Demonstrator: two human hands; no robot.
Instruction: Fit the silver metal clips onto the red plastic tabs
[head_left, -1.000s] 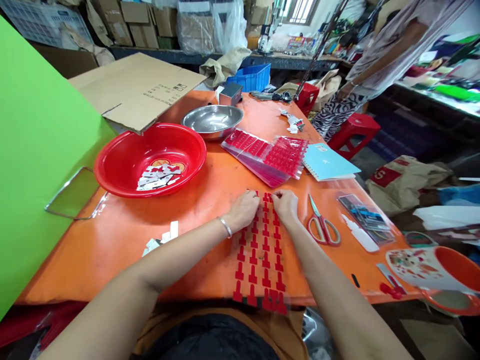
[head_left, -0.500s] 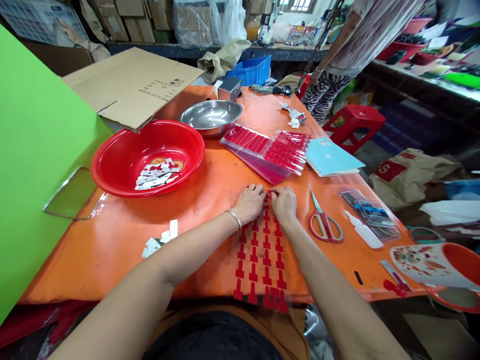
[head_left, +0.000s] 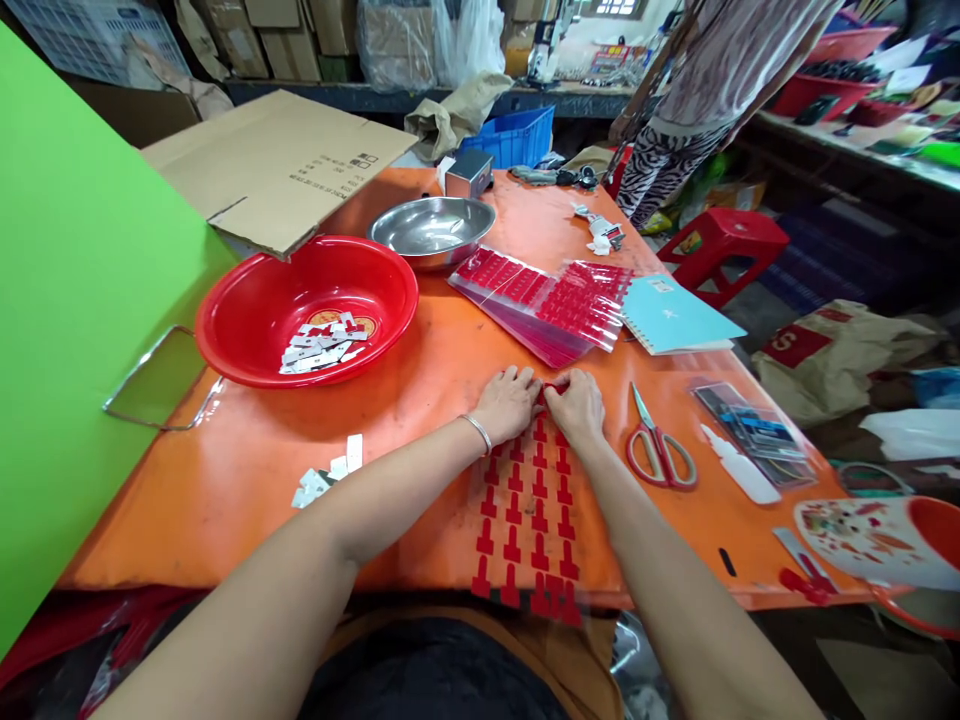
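A clear sheet of red T-shaped stickers [head_left: 539, 515] lies on the orange table in front of me, its near end reaching past the table edge. My left hand [head_left: 510, 402] rests on the sheet's far end, fingers laid flat and pressing it down. Close beside it, my right hand [head_left: 577, 408] is closed, thumb and fingertips pinching a red sticker [head_left: 553, 390] at that end; the fingertips partly hide it. Several small white pieces [head_left: 328, 472] lie left of my left forearm. More white pieces [head_left: 324, 343] with red bits sit in the red basin [head_left: 217, 335].
Scissors [head_left: 660, 450], a white bottle [head_left: 742, 468] and a patterned mug [head_left: 870, 540] lie to the right. Beyond the hands are more red sheets [head_left: 547, 300], a blue notebook [head_left: 679, 315] and a steel bowl [head_left: 431, 230]. Cardboard [head_left: 277, 170] overhangs the basin. A person [head_left: 697, 110] stands behind the table.
The view has shifted slightly, so everything sits a little further right. My right fingers now pinch with the wrist slightly turned; the left hand stays on the sheet.
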